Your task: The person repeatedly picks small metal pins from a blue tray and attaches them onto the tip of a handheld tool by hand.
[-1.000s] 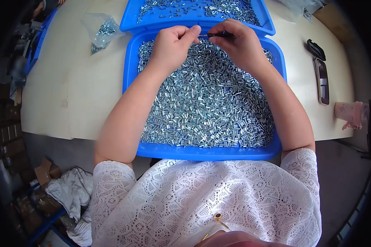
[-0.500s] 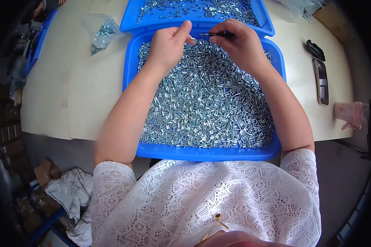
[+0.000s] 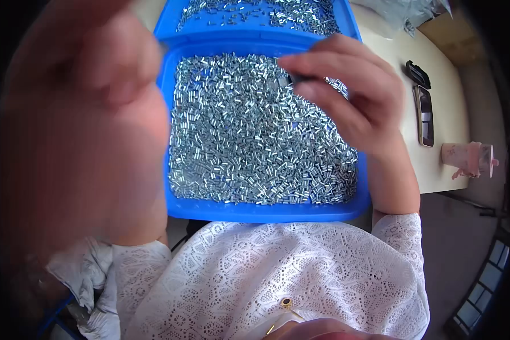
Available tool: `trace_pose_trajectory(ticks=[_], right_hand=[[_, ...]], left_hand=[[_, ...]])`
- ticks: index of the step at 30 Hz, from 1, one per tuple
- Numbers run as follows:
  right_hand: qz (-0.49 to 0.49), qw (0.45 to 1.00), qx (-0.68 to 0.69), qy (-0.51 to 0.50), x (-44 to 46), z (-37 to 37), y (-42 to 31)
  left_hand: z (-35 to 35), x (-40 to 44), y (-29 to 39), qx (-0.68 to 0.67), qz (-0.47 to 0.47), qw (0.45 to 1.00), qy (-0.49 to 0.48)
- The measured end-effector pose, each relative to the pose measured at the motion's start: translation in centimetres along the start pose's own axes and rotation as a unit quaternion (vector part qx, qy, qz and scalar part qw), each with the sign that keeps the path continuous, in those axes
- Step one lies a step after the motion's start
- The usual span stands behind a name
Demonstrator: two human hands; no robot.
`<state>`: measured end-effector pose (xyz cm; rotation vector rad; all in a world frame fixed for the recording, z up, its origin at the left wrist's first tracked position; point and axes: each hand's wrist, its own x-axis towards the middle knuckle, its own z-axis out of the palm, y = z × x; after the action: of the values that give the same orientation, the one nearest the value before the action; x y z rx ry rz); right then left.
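My left hand (image 3: 96, 113) is raised close to the camera at the left, large and blurred; what its fingers do or hold cannot be made out. Over the upper right part of a blue bin (image 3: 266, 212), my right hand (image 3: 351, 85) pinches a small black tool (image 3: 301, 78) between thumb and fingers. The tool's tip is blurred and points left. Many small silvery metal pieces (image 3: 255, 136) fill the bin below.
Behind the bin is a second blue tray (image 3: 232, 32) with more metal pieces. On the right of the table are a black object (image 3: 417, 73), a phone (image 3: 424, 116) and a pink cup (image 3: 464, 158). A clear plastic bag (image 3: 402, 12) lies at the back right.
My left hand has risen from the bin's back edge toward the camera. My right hand has moved slightly down and appears larger, still with the black tool. The view has shifted a little.
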<state>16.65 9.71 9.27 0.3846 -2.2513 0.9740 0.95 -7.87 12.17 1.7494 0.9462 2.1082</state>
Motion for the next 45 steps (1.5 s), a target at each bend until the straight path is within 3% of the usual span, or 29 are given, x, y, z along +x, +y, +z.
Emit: trace_pose_trajectory(ticks=[1,2,3,5,7,8,9,10,12,13,19,20,23,24,25,27,28,38,43,44,45], right_hand=[[-0.062,0.996,-0.065,-0.024,0.4,-0.7,-1.6],[-0.052,0.997,0.011,-0.047,0.8,-1.3,-2.8],[-0.065,0.996,0.063,-0.006,0.6,-0.8,-3.7],[-0.039,0.987,0.12,0.096,0.1,0.6,-5.9],[-0.042,0.979,0.17,0.107,0.0,1.2,-7.3],[-0.036,0.966,0.228,0.117,-0.1,1.4,-7.9],[-0.029,0.95,0.286,0.123,-0.1,1.6,-8.4],[-0.022,0.93,0.344,0.127,-0.1,1.7,-8.8],[-0.02,0.911,0.393,0.127,0.2,1.7,-8.9],[-0.019,0.901,0.417,0.116,0.2,1.8,-9.1],[-0.002,0.826,0.559,0.069,-0.8,2.5,-10.1],[-0.002,0.811,0.583,0.057,-0.9,2.6,-10.2],[-0.001,0.764,0.645,0.013,-1.6,2.5,-10.4],[0.042,0.755,0.653,0.051,-1.6,2.8,-11.6],[0.042,0.758,0.648,0.053,-1.5,2.4,-12.5],[0.058,0.832,0.543,0.098,2.1,1.9,-14.9],[0.018,0.701,0.703,0.118,2.0,3.8,-13.7],[-0.091,0.743,0.662,-0.007,1.0,8.7,-15.6],[-0.097,0.816,0.517,-0.24,-0.8,8.5,-13.0],[-0.067,0.849,0.474,-0.225,-1.1,8.2,-12.3],[-0.055,0.846,0.445,-0.288,-1.4,7.3,-11.4]], left_hand=[[-0.6,0.7,-0.4,-0.004,0.011,1.0,-0.018],[-4.9,3.1,-3.7,0.017,0.048,0.999,-0.001],[0.0,1.9,-2.5,0.022,0.045,0.999,0.003],[2.7,1.5,-2.5,0.025,0.052,0.998,0.016],[-3.5,2.0,-2.0,0.042,0.084,0.995,0.012],[-9.8,3.6,-3.1,0.051,0.101,0.994,0.009],[-4.5,3.5,-2.8,0.061,0.117,0.991,0.007],[-5.9,4.0,-2.4,0.071,0.134,0.988,0.007],[3.2,3.8,-2.2,0.085,0.163,0.983,0.009],[0.6,4.0,-1.9,0.087,0.172,0.981,0.008],[2.1,6.1,-3.9,0.09,0.197,0.976,0.002],[5.7,5.7,-3.6,0.095,0.204,0.974,0.001],[7.1,6.8,-4.3,0.105,0.231,0.967,0.008],[8.0,7.1,-4.5,0.108,0.24,0.965,0.013],[9.5,6.8,-4.3,0.11,0.247,0.963,0.017],[11.1,6.6,-4.2,0.115,0.258,0.959,0.025],[11.3,6.5,-4.1,0.119,0.263,0.957,0.031],[11.6,5.5,-2.8,0.19,0.318,0.925,0.089],[9.5,5.7,-2.7,0.248,0.323,0.907,0.107],[8.5,5.6,-2.4,0.262,0.324,0.902,0.109],[7.6,5.4,-2.1,0.276,0.325,0.898,0.113]])
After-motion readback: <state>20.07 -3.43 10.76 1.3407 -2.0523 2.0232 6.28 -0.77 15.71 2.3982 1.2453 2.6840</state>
